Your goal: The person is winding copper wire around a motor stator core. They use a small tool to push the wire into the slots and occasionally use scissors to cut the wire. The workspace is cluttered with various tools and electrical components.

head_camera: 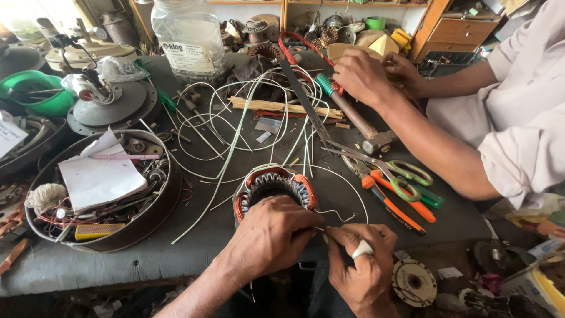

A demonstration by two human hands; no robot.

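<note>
the left hand point(268, 235) lies over the near rim of the motor stator point(273, 188), a ring wound with copper coils that sits on the dark surface point(194, 235) just beyond the knuckles. its fingers are curled and pressed together, their tips pinching a thin wire point(338, 217) at the point where the two hands meet. the right hand point(359, 259) is just beside it, fingers folded tight with a white piece of sleeve point(362, 249) poking out between them, and its fingertips nip the same wire, which loops away past them over the surface. beyond the right fingers lie scissors with green handles point(406, 176) and orange-handled pliers point(394, 203). loose white sleeving strands point(235, 135) spread out beyond the stator. farther off, another person's hands point(368, 73) rest on a hammer point(353, 115). well to the left of the left fingers is a round metal pan point(147, 221) holding paper and parts.
</note>
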